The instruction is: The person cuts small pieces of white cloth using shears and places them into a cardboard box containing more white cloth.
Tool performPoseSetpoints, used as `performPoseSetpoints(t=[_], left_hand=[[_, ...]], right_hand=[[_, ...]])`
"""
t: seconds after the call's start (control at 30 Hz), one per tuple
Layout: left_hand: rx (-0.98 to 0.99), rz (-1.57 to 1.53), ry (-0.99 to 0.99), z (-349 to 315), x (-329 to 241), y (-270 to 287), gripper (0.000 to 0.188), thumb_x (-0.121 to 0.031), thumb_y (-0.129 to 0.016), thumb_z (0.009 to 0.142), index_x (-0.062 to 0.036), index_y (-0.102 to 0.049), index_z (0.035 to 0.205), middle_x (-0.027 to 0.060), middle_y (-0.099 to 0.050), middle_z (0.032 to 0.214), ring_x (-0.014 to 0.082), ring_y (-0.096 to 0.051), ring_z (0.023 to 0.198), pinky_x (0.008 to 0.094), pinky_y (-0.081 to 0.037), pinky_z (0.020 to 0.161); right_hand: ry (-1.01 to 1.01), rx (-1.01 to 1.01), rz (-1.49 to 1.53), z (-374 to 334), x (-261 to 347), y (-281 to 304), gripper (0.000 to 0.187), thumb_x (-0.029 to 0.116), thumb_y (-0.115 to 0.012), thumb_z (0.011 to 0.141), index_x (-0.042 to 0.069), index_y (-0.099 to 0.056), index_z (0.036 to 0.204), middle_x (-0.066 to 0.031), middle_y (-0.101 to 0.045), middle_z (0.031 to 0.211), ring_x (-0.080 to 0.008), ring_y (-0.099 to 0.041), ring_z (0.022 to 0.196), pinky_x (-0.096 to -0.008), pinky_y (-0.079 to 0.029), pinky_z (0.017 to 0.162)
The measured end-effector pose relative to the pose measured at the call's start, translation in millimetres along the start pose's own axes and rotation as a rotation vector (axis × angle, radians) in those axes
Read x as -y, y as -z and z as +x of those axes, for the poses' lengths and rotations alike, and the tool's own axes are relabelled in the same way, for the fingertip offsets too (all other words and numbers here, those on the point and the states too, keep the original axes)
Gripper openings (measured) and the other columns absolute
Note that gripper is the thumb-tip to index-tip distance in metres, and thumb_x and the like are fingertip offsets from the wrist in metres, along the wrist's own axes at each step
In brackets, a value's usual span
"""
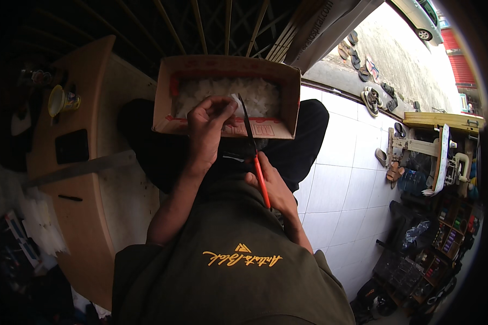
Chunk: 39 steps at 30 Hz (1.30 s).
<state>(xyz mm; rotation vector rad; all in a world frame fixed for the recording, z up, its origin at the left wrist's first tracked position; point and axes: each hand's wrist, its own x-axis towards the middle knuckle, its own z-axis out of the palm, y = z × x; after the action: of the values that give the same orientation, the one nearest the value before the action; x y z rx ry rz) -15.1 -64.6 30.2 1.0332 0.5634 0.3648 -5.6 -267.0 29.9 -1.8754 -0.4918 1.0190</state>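
Note:
My left hand (205, 130) pinches a small white piece (236, 99) of thin material between thumb and fingers; whether it is paper or cloth I cannot tell. In my right hand (276, 187) is a pair of scissors (262, 181) with orange-red handles and long dark blades pointing away from me. The blade tips reach up beside the white piece, at its right edge. Both hands are at the near side of an open cardboard box (291, 105), and the left one partly covers its front wall. Many white scraps (211, 86) fill the box.
Left of me is a wooden table (73, 225) with a yellow cup (57, 101), a dark flat rectangular object (72, 146), a long ruler-like strip (92, 164) and a pen (70, 198). Right, beyond white floor tiles (336, 189), are shoes (372, 101) and a sewing machine (461, 168).

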Motion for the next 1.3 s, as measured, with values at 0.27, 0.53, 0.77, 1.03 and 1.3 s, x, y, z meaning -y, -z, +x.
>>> performPoseSetpoints(t=[0.27,0.53,0.77,1.03,1.3], left_hand=[[-0.012,-0.029,-0.022,-5.1,14.0,-7.3,0.013,-0.007,-0.067,0.092,-0.0004,-0.065,0.102,0.0032,-0.068,0.088,0.0064,-0.061,0.069,0.0210,-0.051,0.065],[0.002,0.085,0.019,-6.5,4.6,-6.2,0.013,-0.010,-0.067,0.093,-0.0021,-0.063,0.103,0.0026,-0.066,0.081,0.0065,-0.061,0.067,0.0206,-0.050,0.064],[0.060,0.037,-0.011,-0.6,9.5,1.6,0.016,-0.011,-0.067,0.093,-0.0033,-0.063,0.106,0.0029,-0.068,0.087,0.0089,-0.065,0.072,0.0210,-0.052,0.065],[0.048,0.072,0.000,-6.3,2.1,-3.2,0.013,-0.007,-0.068,0.092,-0.0020,-0.065,0.104,0.0051,-0.070,0.091,0.0104,-0.068,0.078,0.0218,-0.056,0.067],[0.062,0.164,0.045,-7.4,1.4,-0.7,0.012,-0.001,-0.066,0.091,0.0019,-0.065,0.103,0.0077,-0.071,0.092,0.0107,-0.069,0.078,0.0229,-0.058,0.069]], right_hand=[[0.007,-0.053,0.069,3.4,5.8,-5.7,0.073,0.063,-0.062,0.086,-0.003,-0.047,0.113,-0.0211,-0.057,0.077,-0.0338,-0.057,0.074,-0.0438,-0.045,0.072],[-0.237,0.013,0.377,8.4,10.4,3.1,0.051,0.052,-0.062,0.093,0.002,-0.054,0.091,0.0022,-0.046,0.064,-0.0059,-0.044,0.058,-0.0250,-0.036,0.052],[0.105,-0.040,0.065,-8.8,-8.8,-2.1,0.076,0.069,-0.056,0.087,0.001,-0.046,0.119,-0.0165,-0.057,0.084,-0.0326,-0.058,0.076,-0.0413,-0.046,0.072],[-0.017,0.036,-0.036,-4.7,-1.2,0.8,0.080,0.068,-0.058,0.086,-0.001,-0.042,0.124,-0.0259,-0.060,0.089,-0.0427,-0.059,0.084,-0.0466,-0.045,0.078],[-0.023,-0.014,0.021,3.8,4.7,1.7,0.072,0.063,-0.061,0.087,-0.002,-0.046,0.113,-0.0234,-0.059,0.082,-0.0399,-0.059,0.079,-0.0448,-0.045,0.075]])
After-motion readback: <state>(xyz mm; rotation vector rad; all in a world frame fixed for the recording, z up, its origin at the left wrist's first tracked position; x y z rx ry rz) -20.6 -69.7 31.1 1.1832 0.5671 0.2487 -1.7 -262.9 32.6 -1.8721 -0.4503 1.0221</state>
